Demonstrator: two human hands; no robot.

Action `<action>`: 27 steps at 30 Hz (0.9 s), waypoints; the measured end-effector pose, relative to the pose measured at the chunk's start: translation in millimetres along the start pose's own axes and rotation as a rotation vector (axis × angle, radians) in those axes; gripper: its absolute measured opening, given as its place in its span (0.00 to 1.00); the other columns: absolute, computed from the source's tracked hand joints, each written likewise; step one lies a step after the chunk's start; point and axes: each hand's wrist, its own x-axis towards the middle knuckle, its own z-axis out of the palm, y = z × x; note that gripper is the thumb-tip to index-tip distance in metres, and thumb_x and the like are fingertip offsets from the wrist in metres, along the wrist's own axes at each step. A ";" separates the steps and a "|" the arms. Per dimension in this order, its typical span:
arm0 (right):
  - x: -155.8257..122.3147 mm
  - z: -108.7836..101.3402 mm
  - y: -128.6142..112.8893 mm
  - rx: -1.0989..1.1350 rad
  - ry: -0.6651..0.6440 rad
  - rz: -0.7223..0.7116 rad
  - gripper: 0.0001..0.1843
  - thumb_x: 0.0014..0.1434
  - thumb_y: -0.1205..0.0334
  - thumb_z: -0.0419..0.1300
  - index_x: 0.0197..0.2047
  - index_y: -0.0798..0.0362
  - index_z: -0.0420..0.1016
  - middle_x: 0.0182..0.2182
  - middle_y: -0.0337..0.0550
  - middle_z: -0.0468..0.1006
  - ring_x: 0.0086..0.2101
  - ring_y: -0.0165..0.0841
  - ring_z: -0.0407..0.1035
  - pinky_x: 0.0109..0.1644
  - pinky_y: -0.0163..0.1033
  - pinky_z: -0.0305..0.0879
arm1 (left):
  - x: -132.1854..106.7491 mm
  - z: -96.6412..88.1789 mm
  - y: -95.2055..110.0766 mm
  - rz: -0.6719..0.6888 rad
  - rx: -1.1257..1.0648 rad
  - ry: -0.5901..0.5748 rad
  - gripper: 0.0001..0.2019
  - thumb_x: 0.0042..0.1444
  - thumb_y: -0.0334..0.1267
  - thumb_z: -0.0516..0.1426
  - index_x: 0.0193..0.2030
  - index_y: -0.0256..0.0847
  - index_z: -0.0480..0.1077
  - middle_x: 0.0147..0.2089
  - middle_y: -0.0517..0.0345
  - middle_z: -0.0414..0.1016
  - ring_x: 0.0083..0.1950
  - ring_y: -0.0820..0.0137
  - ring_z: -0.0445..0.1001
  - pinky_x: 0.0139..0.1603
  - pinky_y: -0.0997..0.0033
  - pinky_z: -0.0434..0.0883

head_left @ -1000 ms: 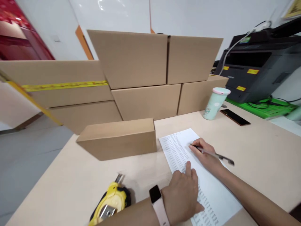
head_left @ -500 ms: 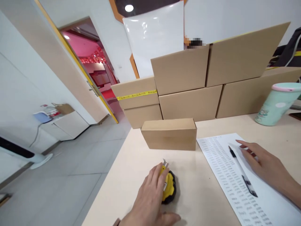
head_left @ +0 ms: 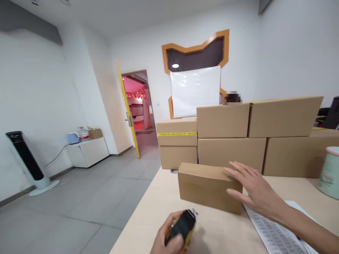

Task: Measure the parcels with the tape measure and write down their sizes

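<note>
My left hand [head_left: 169, 236] is closed around a black and yellow tape measure [head_left: 182, 225], its metal hook pointing away from me just above the table. At the right end of a small brown cardboard box [head_left: 203, 183], my right hand [head_left: 251, 183] has its fingers spread, with the fingertips at the box's top edge and the thumb in front of its face. The box stands at a slant on the pale table [head_left: 148, 218]. A printed sheet of paper [head_left: 270, 229] lies partly under my right forearm, which hides most of the pen on it.
Larger cardboard boxes [head_left: 230, 151] are stacked in a wall along the table's back. A mint-green tumbler [head_left: 331, 173] stands at the right. To the left are the floor, a white cabinet [head_left: 92, 151], a tower fan [head_left: 26, 158] and an open door [head_left: 127, 113]. Someone's head shows behind the boxes.
My left hand has picked up the tape measure from the table. My right hand has moved left from the paper to the small box, which now sits turned. The view has tilted up.
</note>
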 end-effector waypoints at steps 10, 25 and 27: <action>4.0 19.7 -32.9 -0.030 0.003 -0.164 0.31 0.58 0.42 0.53 0.61 0.48 0.63 0.49 0.51 0.75 0.44 0.44 0.69 0.45 0.47 0.64 | -18.3 -43.5 28.9 -0.009 -1.083 0.246 0.23 0.55 0.52 0.55 0.49 0.35 0.74 0.44 0.38 0.77 0.38 0.62 0.77 0.39 0.67 0.73; -55.5 -37.2 -95.1 1.266 -0.323 0.696 0.23 0.61 0.41 0.48 0.46 0.47 0.72 0.41 0.47 0.77 0.41 0.39 0.72 0.46 0.43 0.69 | 14.3 1.4 74.8 -0.208 -0.695 -0.287 0.31 0.48 0.61 0.56 0.41 0.30 0.76 0.28 0.43 0.79 0.21 0.64 0.76 0.16 0.76 0.69; -45.2 -41.6 -103.3 1.506 -0.406 0.788 0.24 0.59 0.40 0.50 0.43 0.49 0.73 0.36 0.45 0.76 0.36 0.36 0.71 0.44 0.42 0.68 | 21.3 13.7 78.5 -0.246 -0.668 -0.370 0.33 0.47 0.61 0.57 0.44 0.29 0.75 0.26 0.44 0.79 0.21 0.67 0.76 0.16 0.78 0.69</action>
